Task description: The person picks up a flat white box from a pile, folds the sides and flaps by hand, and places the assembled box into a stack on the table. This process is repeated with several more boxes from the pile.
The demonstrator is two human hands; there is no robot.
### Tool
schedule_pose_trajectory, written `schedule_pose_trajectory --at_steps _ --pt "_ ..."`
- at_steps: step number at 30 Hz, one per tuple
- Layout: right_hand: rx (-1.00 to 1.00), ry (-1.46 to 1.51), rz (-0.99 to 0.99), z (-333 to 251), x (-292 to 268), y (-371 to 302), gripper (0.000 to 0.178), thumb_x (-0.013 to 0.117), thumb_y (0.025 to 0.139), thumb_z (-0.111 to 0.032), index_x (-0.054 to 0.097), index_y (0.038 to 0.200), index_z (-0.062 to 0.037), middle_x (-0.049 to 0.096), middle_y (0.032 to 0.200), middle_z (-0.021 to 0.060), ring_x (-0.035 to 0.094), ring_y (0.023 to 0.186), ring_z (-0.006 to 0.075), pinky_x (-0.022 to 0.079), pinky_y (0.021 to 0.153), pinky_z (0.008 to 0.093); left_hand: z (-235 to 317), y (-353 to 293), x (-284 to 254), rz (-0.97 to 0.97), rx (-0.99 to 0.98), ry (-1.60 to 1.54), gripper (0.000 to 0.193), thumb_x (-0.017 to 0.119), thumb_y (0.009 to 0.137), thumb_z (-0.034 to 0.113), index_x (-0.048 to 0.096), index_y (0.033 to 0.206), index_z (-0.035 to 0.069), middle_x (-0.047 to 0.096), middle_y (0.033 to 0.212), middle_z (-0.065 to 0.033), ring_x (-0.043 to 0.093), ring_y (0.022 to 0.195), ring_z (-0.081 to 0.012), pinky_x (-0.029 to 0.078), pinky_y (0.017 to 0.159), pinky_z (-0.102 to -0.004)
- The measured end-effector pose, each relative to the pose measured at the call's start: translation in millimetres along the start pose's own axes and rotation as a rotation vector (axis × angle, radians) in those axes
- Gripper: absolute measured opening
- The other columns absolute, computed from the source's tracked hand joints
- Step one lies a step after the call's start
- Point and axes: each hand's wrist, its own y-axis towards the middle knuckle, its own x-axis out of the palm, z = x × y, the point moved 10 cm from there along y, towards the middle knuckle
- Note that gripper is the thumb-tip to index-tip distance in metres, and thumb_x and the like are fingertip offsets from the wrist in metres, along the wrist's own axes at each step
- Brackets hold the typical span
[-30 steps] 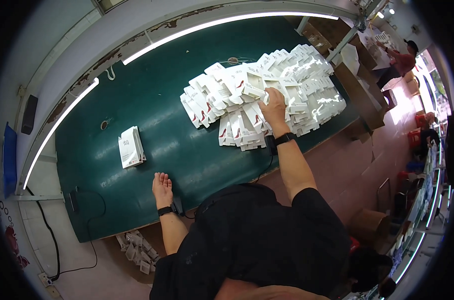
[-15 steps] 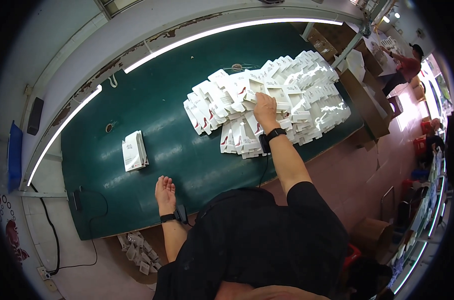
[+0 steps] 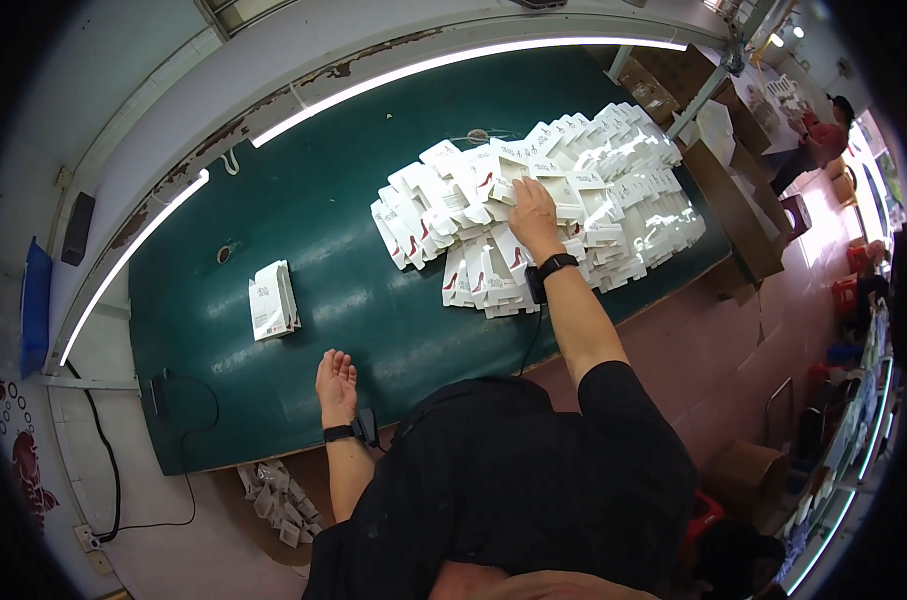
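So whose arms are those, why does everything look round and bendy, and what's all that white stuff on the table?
There's no robot here! Those arms belong to the person wearing the camera, the left one of two worn on the head. It looks down through a very wide lens, so straight edges come out bent. The dark shape at the bottom is the person's black shirt.

On the green table, a big pile of white cartons lies spread out to the right, and a small stack of white cartons sits to the left.

The left hand is loosely open with nothing in it. The right hand is at the big pile, its fingers among the cartons, but I can't tell whether it's gripping one.
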Motion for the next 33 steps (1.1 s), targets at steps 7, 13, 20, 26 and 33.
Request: schedule_pose_trajectory --at_steps 7,13,20,26,33 --pt "0.057 -0.037 -0.253 8.6 30.4 9.4 0.033 0.056 0.088 -0.011 0.064 0.12 -0.0093 0.069 0.118 0.011 0.062 0.112 0.0315 0.048 0.096 0.0464 -3.8 -2.8 -1.0 -0.011 -0.005 -0.02 0.027 0.067 0.1 0.033 0.066 0.115 0.011 0.068 0.103 0.0007 0.066 0.093 -0.0133 0.054 0.077 -0.0295" --pt "0.019 0.002 -0.124 12.6 20.4 13.2 0.025 0.056 0.089 -0.009 0.069 0.11 -0.0092 0.072 0.103 0.0117 0.066 0.094 0.0335 0.053 0.083 0.0445 -4.6 -5.2 -8.7 0.014 -0.005 -0.03 0.026 0.066 0.1 0.033 0.066 0.115 0.011 0.068 0.103 0.0008 0.066 0.093 -0.0131 0.054 0.077 -0.0296" --pt "0.068 0.08 0.149 20.9 -38.3 21.5 0.017 0.062 0.089 -0.007 0.071 0.103 -0.0073 0.072 0.097 0.0133 0.066 0.091 0.0348 0.053 0.08 0.0442 0.8 -8.6 7.6 -0.007 0.018 -0.016 0.027 0.066 0.101 0.03 0.064 0.118 0.009 0.068 0.103 -0.0006 0.066 0.093 -0.0128 0.053 0.077 -0.0273" --pt "0.224 0.404 0.272 7.2 -110.0 15.5 0.015 0.065 0.089 -0.003 0.07 0.103 -0.0015 0.071 0.091 0.0125 0.067 0.083 0.0292 0.052 0.074 0.0378 31.7 -29.1 59.9 -0.11 0.196 0.249 0.03 0.066 0.101 0.024 0.06 0.126 0.008 0.067 0.108 -0.0023 0.065 0.096 -0.0126 0.051 0.08 -0.0274" --pt "0.297 0.913 -0.382 -86.5 -78.9 -18.5 0.013 0.066 0.094 -0.009 0.069 0.101 0.0024 0.066 0.084 0.0026 0.059 0.074 0.0095 0.049 0.068 0.0273 136.0 -149.1 225.0 -0.32 1.118 1.047 0.057 0.076 0.089 0.019 0.053 0.14 0.007 0.051 0.144 -0.0141 0.059 0.123 -0.0306 0.047 0.103 -0.0386"
